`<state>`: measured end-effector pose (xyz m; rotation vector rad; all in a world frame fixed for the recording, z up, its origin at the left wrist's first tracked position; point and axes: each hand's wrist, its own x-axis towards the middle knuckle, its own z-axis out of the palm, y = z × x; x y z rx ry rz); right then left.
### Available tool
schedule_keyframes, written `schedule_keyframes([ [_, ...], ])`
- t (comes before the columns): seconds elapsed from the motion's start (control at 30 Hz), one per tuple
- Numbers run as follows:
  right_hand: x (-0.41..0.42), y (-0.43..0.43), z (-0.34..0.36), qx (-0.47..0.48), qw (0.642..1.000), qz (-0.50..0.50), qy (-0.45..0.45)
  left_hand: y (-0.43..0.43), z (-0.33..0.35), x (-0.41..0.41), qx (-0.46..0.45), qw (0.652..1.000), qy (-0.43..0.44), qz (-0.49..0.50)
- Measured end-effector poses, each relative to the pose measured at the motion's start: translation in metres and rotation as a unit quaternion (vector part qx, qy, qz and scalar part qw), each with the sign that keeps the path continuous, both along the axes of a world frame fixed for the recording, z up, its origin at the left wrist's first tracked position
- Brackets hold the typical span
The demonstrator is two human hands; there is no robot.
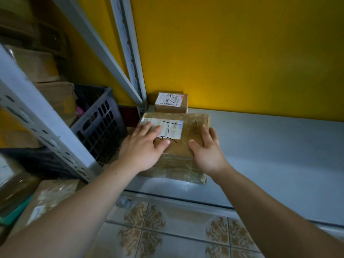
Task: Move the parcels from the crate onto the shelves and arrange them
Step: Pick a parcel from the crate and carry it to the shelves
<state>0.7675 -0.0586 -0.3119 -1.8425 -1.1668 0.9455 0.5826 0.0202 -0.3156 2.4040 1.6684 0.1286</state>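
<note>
From the head view, the large brown parcel (pixel 178 146) lies flat on the grey shelf (pixel 270 146) at its left end, close by the metal upright (pixel 130 58), directly ahead of and under both hands. The left hand (pixel 143 146) lies flat on the parcel's top with straight fingers spread over the white label (pixel 167 128); the right hand (pixel 206 148) lies flat on the top too, fingers straight along the right edge. Neither is curled round anything, so both press rather than grasp. The label runs left to right, but the wide lens makes the parcel's long axis hard to judge. The hands sit equally near, one on each half. Behind the parcel, a small box (pixel 171 102) stands against the yellow wall (pixel 242 53) — touching the parcel's far edge or just beside it. So any push toward the wall looks nearly spent; only the right side of the shelf is open. The dark crate (pixel 98 125) stands to the left, beyond the upright.
</note>
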Motion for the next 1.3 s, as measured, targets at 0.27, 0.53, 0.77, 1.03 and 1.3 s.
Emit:
schedule_keyframes([
  [0.27, 0.032, -0.023, -0.023, 0.034, 0.974, 0.192, -0.115, 0.016, 0.015, -0.011, -0.036, 0.999, 0.035, 0.014],
  [0.53, 0.085, -0.063, -0.093, -0.185, 0.871, 0.158, -0.427, -0.004, 0.013, 0.029, -0.023, 0.997, 0.074, -0.026],
  [0.77, 0.076, -0.072, -0.106, -0.163, 0.871, 0.129, -0.446, 0.000, 0.014, 0.026, 0.004, 0.996, 0.090, -0.023],
  [1.03, 0.073, -0.078, -0.101, -0.145, 0.878, 0.127, -0.439, 0.001, 0.015, 0.022, -0.010, 0.996, 0.090, -0.008],
  [1.3, 0.074, -0.078, -0.100, -0.154, 0.879, 0.130, -0.433, -0.008, 0.019, 0.020, -0.016, 0.996, 0.088, -0.013],
])
